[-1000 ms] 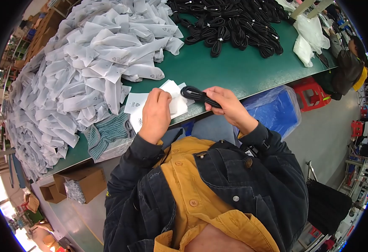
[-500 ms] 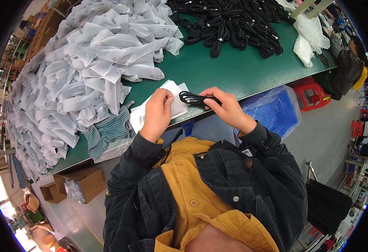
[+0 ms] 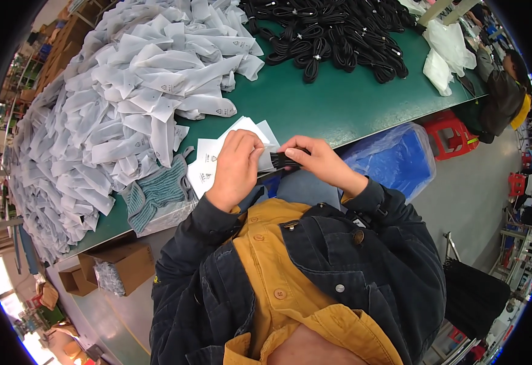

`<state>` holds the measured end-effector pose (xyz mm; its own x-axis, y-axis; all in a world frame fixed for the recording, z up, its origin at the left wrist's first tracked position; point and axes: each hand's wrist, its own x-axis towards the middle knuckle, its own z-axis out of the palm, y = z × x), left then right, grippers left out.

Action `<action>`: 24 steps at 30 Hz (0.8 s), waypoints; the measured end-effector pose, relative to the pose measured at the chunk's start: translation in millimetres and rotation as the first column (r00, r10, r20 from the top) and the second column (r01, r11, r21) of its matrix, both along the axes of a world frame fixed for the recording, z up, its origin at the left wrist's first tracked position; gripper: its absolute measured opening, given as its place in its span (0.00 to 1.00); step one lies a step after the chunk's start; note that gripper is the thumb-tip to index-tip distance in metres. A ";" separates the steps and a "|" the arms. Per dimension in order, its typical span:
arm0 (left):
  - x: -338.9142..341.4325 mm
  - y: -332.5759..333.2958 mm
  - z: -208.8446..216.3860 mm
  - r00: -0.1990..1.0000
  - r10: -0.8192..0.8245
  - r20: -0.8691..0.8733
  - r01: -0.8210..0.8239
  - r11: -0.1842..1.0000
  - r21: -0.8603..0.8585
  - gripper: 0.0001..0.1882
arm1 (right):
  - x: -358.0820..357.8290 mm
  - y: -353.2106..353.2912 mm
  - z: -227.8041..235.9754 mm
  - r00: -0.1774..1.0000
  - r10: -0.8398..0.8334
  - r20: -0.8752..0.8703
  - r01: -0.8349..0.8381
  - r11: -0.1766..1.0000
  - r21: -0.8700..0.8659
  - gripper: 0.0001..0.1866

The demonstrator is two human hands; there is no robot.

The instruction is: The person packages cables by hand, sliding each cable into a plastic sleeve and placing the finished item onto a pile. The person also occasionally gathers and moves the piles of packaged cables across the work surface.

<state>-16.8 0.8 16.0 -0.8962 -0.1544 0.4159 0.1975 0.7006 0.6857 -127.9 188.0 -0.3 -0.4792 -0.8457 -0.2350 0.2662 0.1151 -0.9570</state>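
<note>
Two bare hands meet over the near edge of a green bench point(image 3: 321, 112), with a coiled black cable point(image 3: 283, 160) between them. The right hand point(image 3: 321, 159) has its thumb and fingers closed around the cable, whose near end points toward the left hand point(image 3: 235, 167). That left hand is curled, thumb and fingertips pinched together at the edge of a white bag point(image 3: 270, 148); how much of the cable lies within the bag is hard to make out. Several flat white bags point(image 3: 204, 173) lie fanned out under and beside the left hand, some with small dark print.

Left of these, a grey-green knitted cloth point(image 3: 156, 196) rests near the bench edge, just beside a big heap of pale packets point(image 3: 126, 91) that covers the left side of the bench. At the far side is a pile of black cables point(image 3: 339, 39), each coiled and tied. White plastic sheeting point(image 3: 450, 52) sits at the right end.

Below the bench on the right stands a blue bin point(image 3: 393, 161) lined with clear plastic, with a red stool point(image 3: 451, 137) just beyond it. Under the left part of the bench is an open cardboard box point(image 3: 129, 267). Another person point(image 3: 507, 94) is at the far right, well apart from the hands.
</note>
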 end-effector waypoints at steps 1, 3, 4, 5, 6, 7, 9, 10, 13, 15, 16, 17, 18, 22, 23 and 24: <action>0.1 -0.4 1.3 1.000 0.001 0.000 -0.001 1.000 0.000 0.05 | -0.4 -0.7 1.2 1.000 0.001 0.000 -0.001 1.000 0.000 0.11; 0.5 -2.8 3.4 1.000 0.007 -0.006 -0.007 1.000 0.000 0.04 | -3.3 -2.7 7.0 0.856 -0.060 -0.514 0.004 0.994 -0.110 0.11; 0.4 -3.6 5.0 1.000 0.011 -0.010 -0.011 1.000 0.000 0.04 | -3.9 -3.9 9.7 0.686 -0.107 -0.720 -0.016 0.987 -0.162 0.11; -1.2 -4.4 8.2 1.000 0.010 -0.012 -0.010 1.000 -0.002 0.04 | -2.5 -6.7 12.1 0.684 -0.110 -0.721 -0.015 0.986 -0.165 0.11; -3.1 -5.3 13.1 1.000 0.015 -0.021 -0.015 0.999 0.032 0.03 | 1.3 -11.5 14.6 0.795 -0.197 -0.574 0.047 0.963 -0.266 0.12; -5.1 -6.2 18.0 0.999 0.021 -0.029 -0.019 0.998 0.066 0.03 | 5.2 -16.6 17.0 0.876 -0.269 -0.401 0.123 0.927 -0.353 0.12; -9.5 -8.8 24.2 0.999 0.026 -0.041 -0.022 0.995 0.097 0.02 | 6.3 -22.2 20.9 0.922 -0.324 -0.212 0.212 0.880 -0.426 0.13; -11.7 -12.6 27.2 1.000 0.007 -0.011 -0.004 0.978 0.208 0.02 | 4.7 -26.0 22.7 0.881 -0.381 -0.280 0.214 0.850 -0.481 0.14; -18.5 -22.3 32.9 0.998 -0.044 0.037 0.024 0.909 0.417 0.03 | -4.6 -32.1 31.0 0.772 -0.497 -0.396 0.199 0.781 -0.592 0.15; -22.8 -26.3 33.6 1.000 -0.017 0.005 0.014 0.925 0.379 0.02 | -18.2 -24.4 42.3 0.739 -0.331 -0.587 -0.057 0.837 -0.544 0.15; -24.2 -27.3 34.1 1.000 -0.005 -0.010 0.008 0.933 0.361 0.02 | -21.6 -22.7 45.2 0.697 -0.246 -0.674 -0.182 0.848 -0.497 0.15; -24.8 -27.0 34.9 1.000 -0.005 -0.013 0.010 0.934 0.358 0.02 | -22.4 -24.3 43.2 0.695 -0.248 -0.675 -0.183 0.847 -0.499 0.15; -24.8 -25.1 35.7 0.999 -0.038 -0.013 0.040 0.908 0.417 0.03 | -22.9 -26.9 37.6 0.722 -0.303 -0.622 -0.061 0.868 -0.493 0.14; -28.2 -21.2 37.7 0.993 -0.114 -0.008 0.093 0.760 0.643 0.06 | -23.1 -35.9 44.7 0.713 -0.371 -0.595 0.094 0.891 -0.443 0.12; -29.7 -22.2 37.7 0.991 -0.135 0.003 0.087 0.658 0.748 0.06 | -20.5 -37.3 53.7 0.669 -0.324 -0.668 0.019 0.907 -0.421 0.11; -31.6 -23.8 38.6 0.988 -0.156 0.010 0.077 0.542 0.837 0.07 | -18.9 -39.6 58.0 0.616 -0.278 -0.737 -0.054 0.918 -0.392 0.11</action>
<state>-48.3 -22.9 54.6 -0.9537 -0.2871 0.0898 0.1561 -0.2169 0.9636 -146.8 148.4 57.8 -0.4342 -0.7093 0.5553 -0.5939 -0.2381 -0.7685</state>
